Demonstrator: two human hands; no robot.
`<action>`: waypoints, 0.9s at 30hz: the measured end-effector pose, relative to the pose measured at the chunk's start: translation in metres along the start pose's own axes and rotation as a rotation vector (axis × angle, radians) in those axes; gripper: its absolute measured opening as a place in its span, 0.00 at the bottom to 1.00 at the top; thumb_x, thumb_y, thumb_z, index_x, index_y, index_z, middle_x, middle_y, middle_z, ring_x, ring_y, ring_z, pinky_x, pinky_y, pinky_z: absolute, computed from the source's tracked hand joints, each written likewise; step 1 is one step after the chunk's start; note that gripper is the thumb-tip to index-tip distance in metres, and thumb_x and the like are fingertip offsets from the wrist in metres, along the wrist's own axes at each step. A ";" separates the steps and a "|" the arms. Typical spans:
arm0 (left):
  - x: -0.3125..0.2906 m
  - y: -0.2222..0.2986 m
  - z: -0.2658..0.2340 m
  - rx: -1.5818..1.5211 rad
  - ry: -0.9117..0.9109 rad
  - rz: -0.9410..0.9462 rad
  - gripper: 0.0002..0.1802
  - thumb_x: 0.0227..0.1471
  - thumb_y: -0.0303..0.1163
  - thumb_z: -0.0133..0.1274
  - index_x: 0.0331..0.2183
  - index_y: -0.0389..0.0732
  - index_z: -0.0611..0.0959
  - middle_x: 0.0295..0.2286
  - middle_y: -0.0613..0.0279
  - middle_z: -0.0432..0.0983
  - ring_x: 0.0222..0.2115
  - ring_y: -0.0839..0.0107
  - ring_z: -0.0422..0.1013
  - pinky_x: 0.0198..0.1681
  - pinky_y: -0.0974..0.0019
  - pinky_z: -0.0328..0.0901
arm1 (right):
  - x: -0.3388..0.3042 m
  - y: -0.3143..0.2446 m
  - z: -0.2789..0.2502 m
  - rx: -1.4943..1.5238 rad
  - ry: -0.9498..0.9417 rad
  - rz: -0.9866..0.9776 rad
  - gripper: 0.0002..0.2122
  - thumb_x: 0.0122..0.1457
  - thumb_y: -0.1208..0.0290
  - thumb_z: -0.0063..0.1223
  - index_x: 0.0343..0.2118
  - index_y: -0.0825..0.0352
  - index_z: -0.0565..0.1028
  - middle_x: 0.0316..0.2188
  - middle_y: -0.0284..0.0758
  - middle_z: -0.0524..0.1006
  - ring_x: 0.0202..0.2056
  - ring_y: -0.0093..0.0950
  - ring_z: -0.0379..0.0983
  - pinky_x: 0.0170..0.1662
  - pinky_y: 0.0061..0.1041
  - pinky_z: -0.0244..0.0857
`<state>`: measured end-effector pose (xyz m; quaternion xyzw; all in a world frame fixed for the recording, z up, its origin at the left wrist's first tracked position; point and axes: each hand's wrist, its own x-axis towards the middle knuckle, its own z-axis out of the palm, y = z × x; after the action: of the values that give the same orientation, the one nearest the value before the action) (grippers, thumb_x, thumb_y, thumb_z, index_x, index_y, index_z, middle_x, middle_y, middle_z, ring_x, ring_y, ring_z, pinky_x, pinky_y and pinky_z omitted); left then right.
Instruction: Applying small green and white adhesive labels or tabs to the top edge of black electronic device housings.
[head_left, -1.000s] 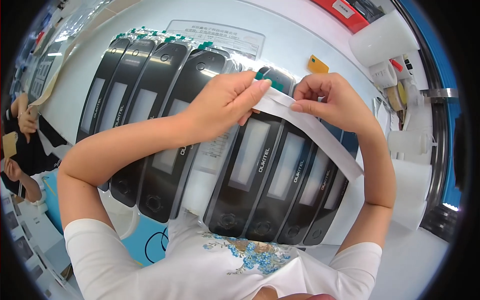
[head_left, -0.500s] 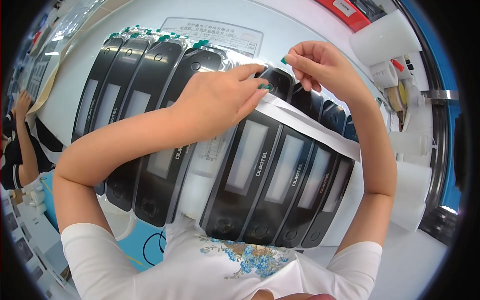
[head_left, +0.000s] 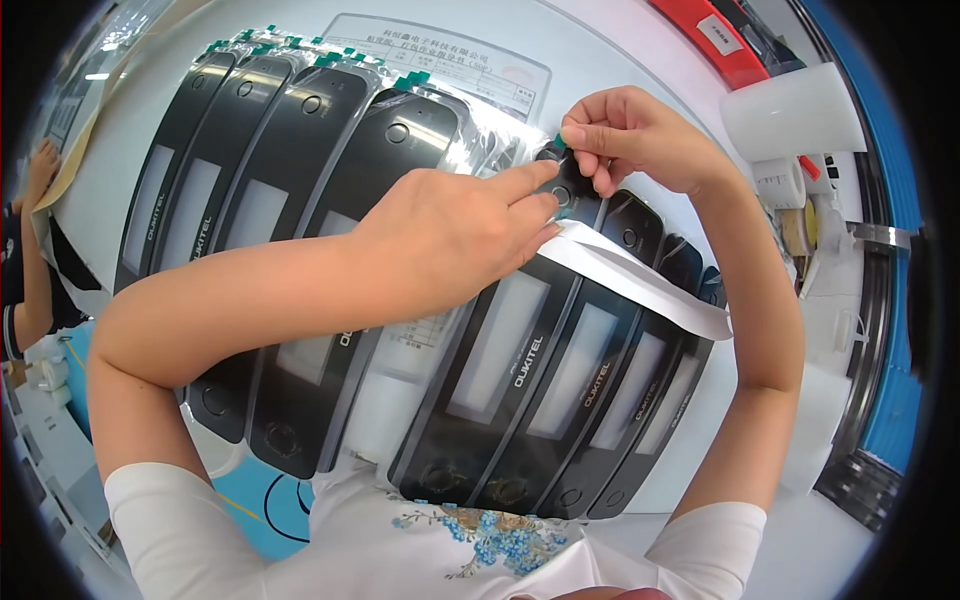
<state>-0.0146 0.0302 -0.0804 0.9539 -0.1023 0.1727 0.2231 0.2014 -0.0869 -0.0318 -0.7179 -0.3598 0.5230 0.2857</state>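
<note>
My left hand (head_left: 450, 230) reaches over the black panels, its fingers stretched and apart. Its fingertips rest at the far end of one ring-marked black panel (head_left: 572, 180); a bit of green shows near them. Beside it, my right hand (head_left: 640, 140) pinches a small green tab (head_left: 559, 142) between thumb and forefinger, right at that panel's far edge. A curled white paper strip (head_left: 650, 285) lies across the right-hand panels, just below my left fingertips. Nearer to me are black panels (head_left: 500, 345) with pale windows, overlapping in a row.
More black panels (head_left: 335, 110) fan out on the left, with green tabs (head_left: 415, 80) along their far ends. A printed sheet (head_left: 450, 60) lies behind them on the white table. White rolls (head_left: 795, 110) and a red bin (head_left: 715, 40) stand at the right. Another person's arm (head_left: 38, 180) shows at far left.
My right hand has come down with the green tab to the panel's far edge. My left fingers have shifted right and down onto that panel. The whole view has shifted slightly.
</note>
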 end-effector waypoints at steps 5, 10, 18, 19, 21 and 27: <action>0.002 -0.002 -0.003 -0.030 -0.057 -0.005 0.13 0.52 0.30 0.55 0.41 0.39 0.79 0.48 0.64 0.74 0.25 0.65 0.76 0.24 0.66 0.71 | -0.001 -0.002 0.002 0.009 0.004 -0.001 0.10 0.61 0.66 0.55 0.33 0.70 0.75 0.22 0.29 0.76 0.21 0.17 0.74 0.27 0.16 0.71; 0.002 -0.001 -0.003 -0.063 -0.053 -0.016 0.12 0.53 0.30 0.54 0.41 0.39 0.79 0.49 0.64 0.73 0.25 0.65 0.76 0.25 0.66 0.71 | 0.002 0.000 0.001 0.000 -0.004 0.011 0.10 0.61 0.67 0.55 0.34 0.71 0.74 0.23 0.30 0.76 0.21 0.17 0.74 0.27 0.16 0.71; 0.005 0.001 -0.007 0.000 -0.088 -0.016 0.10 0.54 0.34 0.54 0.38 0.41 0.79 0.50 0.58 0.72 0.20 0.62 0.74 0.20 0.64 0.69 | -0.003 -0.006 0.007 -0.025 0.049 0.014 0.10 0.62 0.67 0.54 0.34 0.72 0.74 0.23 0.32 0.77 0.21 0.18 0.75 0.27 0.17 0.72; 0.006 0.000 -0.008 0.015 -0.083 0.012 0.10 0.54 0.34 0.54 0.37 0.41 0.79 0.50 0.57 0.72 0.18 0.62 0.73 0.19 0.64 0.68 | -0.004 -0.007 0.009 -0.047 0.073 0.008 0.11 0.62 0.67 0.54 0.34 0.72 0.74 0.23 0.32 0.77 0.21 0.18 0.75 0.27 0.17 0.72; 0.006 0.001 -0.009 0.017 -0.102 -0.007 0.09 0.54 0.34 0.54 0.37 0.41 0.79 0.49 0.58 0.72 0.20 0.61 0.74 0.21 0.64 0.69 | -0.008 -0.009 0.017 -0.073 0.118 -0.004 0.11 0.62 0.67 0.54 0.35 0.72 0.74 0.23 0.31 0.76 0.21 0.18 0.74 0.27 0.17 0.72; 0.013 -0.004 -0.017 -0.356 -0.044 -0.193 0.13 0.61 0.39 0.48 0.32 0.38 0.76 0.30 0.63 0.72 0.23 0.73 0.69 0.26 0.69 0.64 | -0.046 -0.005 0.018 0.156 0.128 -0.085 0.12 0.62 0.64 0.55 0.37 0.71 0.75 0.24 0.28 0.75 0.22 0.14 0.71 0.25 0.14 0.69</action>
<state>-0.0066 0.0404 -0.0629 0.9084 -0.0439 0.1090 0.4013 0.1743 -0.1207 -0.0077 -0.7094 -0.3293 0.4899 0.3852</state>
